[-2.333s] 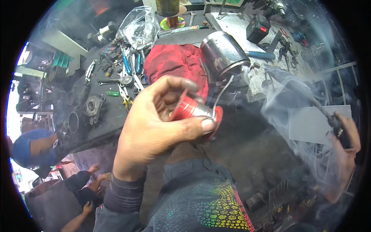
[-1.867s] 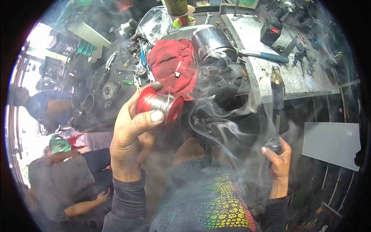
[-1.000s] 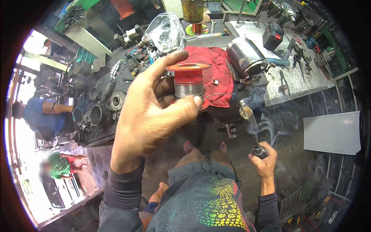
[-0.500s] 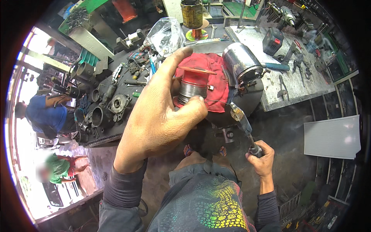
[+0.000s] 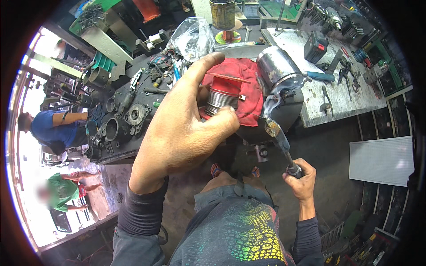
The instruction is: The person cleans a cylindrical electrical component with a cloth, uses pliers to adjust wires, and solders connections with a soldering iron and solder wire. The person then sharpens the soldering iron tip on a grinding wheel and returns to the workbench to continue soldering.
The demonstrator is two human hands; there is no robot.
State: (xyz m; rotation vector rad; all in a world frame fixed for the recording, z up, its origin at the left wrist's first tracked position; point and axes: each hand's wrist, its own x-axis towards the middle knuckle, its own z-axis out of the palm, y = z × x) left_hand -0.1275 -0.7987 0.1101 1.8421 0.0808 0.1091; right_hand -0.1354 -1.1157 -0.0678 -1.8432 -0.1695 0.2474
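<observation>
My left hand point(image 5: 177, 128) is closed around a red spool of solder wire point(image 5: 222, 98), its thumb pressed on the wire coils. A thin free end of the solder stretches right to the tip of a soldering iron point(image 5: 278, 135). My right hand point(image 5: 301, 179) grips that iron by its handle, tip pointing up and away from me. Smoke point(image 5: 271, 104) curls up from the tip. Just beyond it a shiny metal motor housing point(image 5: 278, 65) lies on its side by a red cloth point(image 5: 253, 95). Smoke partly veils the housing's near end.
Metal motor parts point(image 5: 116, 131) and tools cover the dark bench at left. A clear plastic bag point(image 5: 191, 39) and a rusty can point(image 5: 222, 15) stand behind. A battery pack point(image 5: 316, 46) and pliers point(image 5: 326, 101) lie on the right-hand board. A person in blue point(image 5: 55, 128) is at far left.
Smoke now rises from the iron's tip, where hardly any showed before. Both hands keep nearly the same place. The person in blue has an arm stretched farther toward the bench.
</observation>
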